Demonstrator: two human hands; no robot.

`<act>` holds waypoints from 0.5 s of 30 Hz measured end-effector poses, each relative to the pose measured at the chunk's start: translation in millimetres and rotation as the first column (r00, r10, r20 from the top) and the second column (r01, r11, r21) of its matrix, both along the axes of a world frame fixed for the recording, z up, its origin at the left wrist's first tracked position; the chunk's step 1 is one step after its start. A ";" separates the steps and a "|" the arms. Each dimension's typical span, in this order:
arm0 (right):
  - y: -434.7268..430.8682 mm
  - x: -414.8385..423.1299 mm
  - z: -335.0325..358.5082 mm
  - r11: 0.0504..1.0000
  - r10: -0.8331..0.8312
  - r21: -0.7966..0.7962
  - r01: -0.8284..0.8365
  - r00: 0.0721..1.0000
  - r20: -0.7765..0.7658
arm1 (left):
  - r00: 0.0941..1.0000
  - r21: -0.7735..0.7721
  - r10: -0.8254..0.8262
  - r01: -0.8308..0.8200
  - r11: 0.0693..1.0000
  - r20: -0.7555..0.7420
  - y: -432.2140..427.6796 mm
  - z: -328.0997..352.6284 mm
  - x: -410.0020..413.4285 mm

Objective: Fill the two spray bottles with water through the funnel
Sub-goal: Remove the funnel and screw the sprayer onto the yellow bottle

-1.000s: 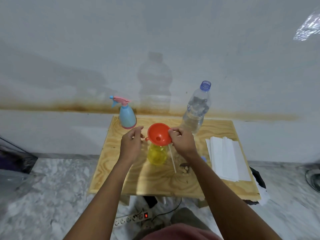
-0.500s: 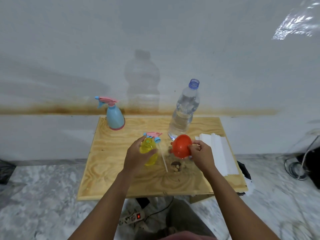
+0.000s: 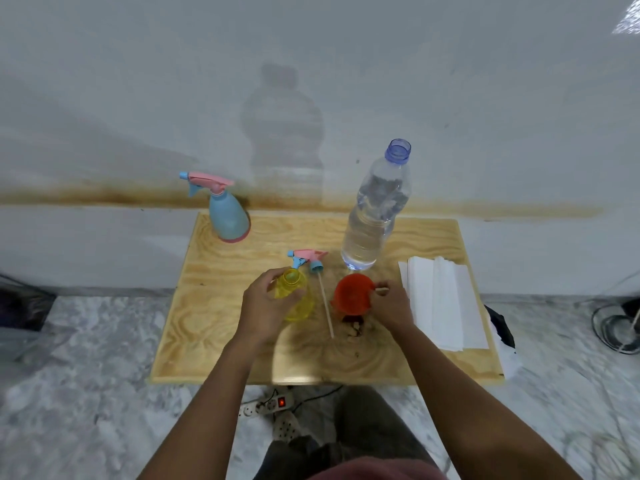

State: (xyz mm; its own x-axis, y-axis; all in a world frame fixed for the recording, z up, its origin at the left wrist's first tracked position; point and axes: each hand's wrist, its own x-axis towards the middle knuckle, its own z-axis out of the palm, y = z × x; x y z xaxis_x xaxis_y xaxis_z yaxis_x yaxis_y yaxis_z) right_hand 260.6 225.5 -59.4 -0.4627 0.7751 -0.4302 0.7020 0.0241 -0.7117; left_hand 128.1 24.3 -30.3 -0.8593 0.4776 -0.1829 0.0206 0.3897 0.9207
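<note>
Gripping the open-necked yellow spray bottle (image 3: pixel 298 306) in the left hand (image 3: pixel 264 306); pinching the orange funnel (image 3: pixel 349 293) by its tab in the right hand (image 3: pixel 391 306), just beside, off the neck. Cannot tell its fill. Probably 1 of 2 done at best: blue spray bottle (image 3: pixel 228 220), capped, well beyond the left hand; water bottle (image 3: pixel 374 220) beyond the right.

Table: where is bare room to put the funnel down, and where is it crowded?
Free: the table left of the left hand, nearer than the blue spray bottle; the back strip between that bottle and the water bottle. Crowded: the middle, around yellow spray bottle, spray head and funnel.
</note>
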 end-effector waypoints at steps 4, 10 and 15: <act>3.8 -2.4 -3.7 0.999 0.042 0.027 -0.043 0.998 0.037 | 0.999 0.019 0.005 -0.006 1.000 0.047 -0.2 3.5 2.1; 2.6 4.1 -8.4 0.982 0.123 0.126 -0.141 0.982 0.143 | 0.999 0.039 0.014 -0.016 0.999 0.041 -1.3 -0.7 1.9; 5.1 12.9 -5.8 0.959 0.207 0.151 -0.240 0.956 0.207 | 0.998 0.071 0.033 -0.038 0.997 0.062 -0.1 -1.2 3.9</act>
State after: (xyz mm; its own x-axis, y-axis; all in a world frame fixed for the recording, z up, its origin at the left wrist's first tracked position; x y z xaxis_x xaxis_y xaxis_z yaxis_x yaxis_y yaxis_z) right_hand 273.5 230.6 -65.2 -0.5570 0.7309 -0.3944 0.7843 0.3066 -0.5394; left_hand 132.1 24.1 -31.5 -0.8644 0.4608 -0.2013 -0.0485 0.3220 0.9455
